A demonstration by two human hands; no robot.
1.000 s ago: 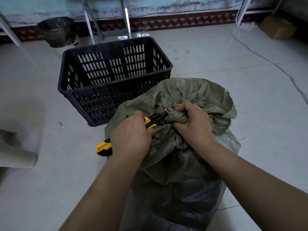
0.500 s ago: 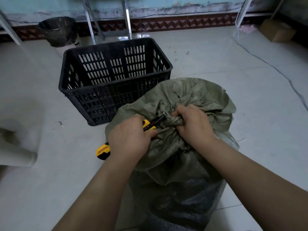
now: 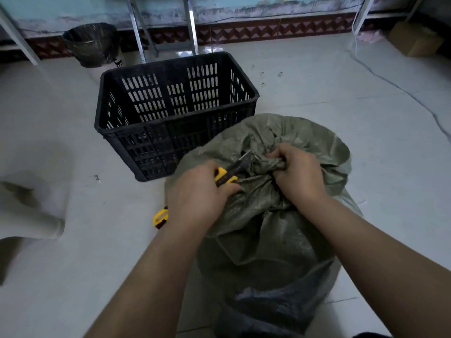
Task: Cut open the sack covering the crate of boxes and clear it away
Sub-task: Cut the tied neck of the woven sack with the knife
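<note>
A grey-green woven sack (image 3: 288, 230) stands on the floor in front of me, its top gathered into a knot. My right hand (image 3: 296, 176) grips the bunched knot of the sack. My left hand (image 3: 197, 193) holds a yellow and black utility knife (image 3: 227, 174), whose blade tip touches the sack just left of the knot. The knife's yellow rear end sticks out below my left wrist. Whatever the sack covers is hidden.
An empty black slotted plastic crate (image 3: 175, 113) stands just beyond the sack. A dark waste bin (image 3: 91, 43) sits by the far wall, beside metal frame legs (image 3: 190, 25). A cardboard box (image 3: 415, 41) lies far right. A cable (image 3: 400, 89) runs across the tiled floor.
The knife blade has shifted slightly up and forward against the sack's gathered top. My right hand keeps its grip on the knot.
</note>
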